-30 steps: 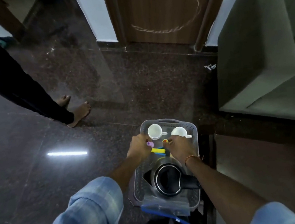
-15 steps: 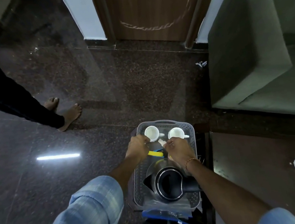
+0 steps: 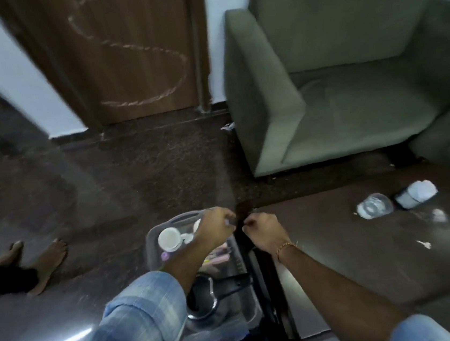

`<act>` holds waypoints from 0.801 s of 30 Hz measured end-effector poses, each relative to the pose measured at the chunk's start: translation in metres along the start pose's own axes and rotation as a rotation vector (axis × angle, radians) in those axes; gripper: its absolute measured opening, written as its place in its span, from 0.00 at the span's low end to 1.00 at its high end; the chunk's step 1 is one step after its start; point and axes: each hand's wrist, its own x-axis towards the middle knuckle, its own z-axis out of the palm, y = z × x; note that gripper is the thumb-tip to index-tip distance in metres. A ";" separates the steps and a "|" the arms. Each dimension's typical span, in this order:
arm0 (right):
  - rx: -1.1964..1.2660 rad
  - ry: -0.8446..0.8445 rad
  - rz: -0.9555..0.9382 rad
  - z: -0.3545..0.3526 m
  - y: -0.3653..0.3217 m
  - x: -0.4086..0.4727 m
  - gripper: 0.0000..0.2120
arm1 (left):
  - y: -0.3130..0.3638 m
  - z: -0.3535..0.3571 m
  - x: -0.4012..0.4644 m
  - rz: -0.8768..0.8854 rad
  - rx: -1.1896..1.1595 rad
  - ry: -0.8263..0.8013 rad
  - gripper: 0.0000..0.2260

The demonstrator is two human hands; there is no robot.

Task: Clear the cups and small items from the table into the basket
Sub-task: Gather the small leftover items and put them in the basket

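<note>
1. The basket [image 3: 153,240], grey and perforated, stands on the dark floor [image 3: 108,189] just left of the low table [image 3: 354,253].
2. A white cup [image 3: 169,239] sits upright in the basket's far end; a second white cup [image 3: 196,225] beside it is mostly hidden by the left wrist.
3. A small purple item [image 3: 165,256] lies in the basket just nearer than the first cup, and blurred pink and yellow pieces [image 3: 217,256] lie under the left forearm.
4. A dark kettle [image 3: 203,299] with a shiny rim fills the basket's near end.
5. The left hand [image 3: 216,228] is over the basket's far right corner, fingers curled; something small and pale shows at its fingertips, but blur hides whether it is pinched.
6. The right hand [image 3: 263,232] is just beside the left, at the table's near left corner, fingers curled in; whether it holds anything cannot be told. A bracelet [image 3: 284,247] circles its wrist.
7. On the table's far right lie a clear bottle [image 3: 375,205] on its side, a dark-and-white object [image 3: 415,193] just beside it, and a white scrap [image 3: 424,244] nearer.
8. A green sofa [image 3: 347,72] stands beyond the table, next to a wooden door [image 3: 132,54].
9. Another person's bare feet [image 3: 43,258] stand on the floor at left.
</note>
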 end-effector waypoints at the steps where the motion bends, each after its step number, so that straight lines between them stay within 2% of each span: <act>1: 0.027 0.036 0.023 -0.017 0.017 -0.003 0.12 | 0.022 0.008 0.007 0.042 0.015 -0.026 0.10; 10: 0.286 0.338 0.315 -0.153 0.237 -0.039 0.09 | 0.199 0.155 0.034 0.262 0.017 -0.205 0.13; 15: 0.361 0.434 0.474 -0.207 0.367 -0.044 0.11 | 0.276 0.244 0.047 0.279 0.011 -0.281 0.15; 20: 0.317 0.466 0.526 -0.241 0.474 -0.011 0.11 | 0.319 0.316 0.072 0.264 0.044 -0.295 0.18; 24: 0.280 0.420 0.537 -0.239 0.540 0.027 0.11 | 0.328 0.365 0.086 0.219 0.053 -0.328 0.18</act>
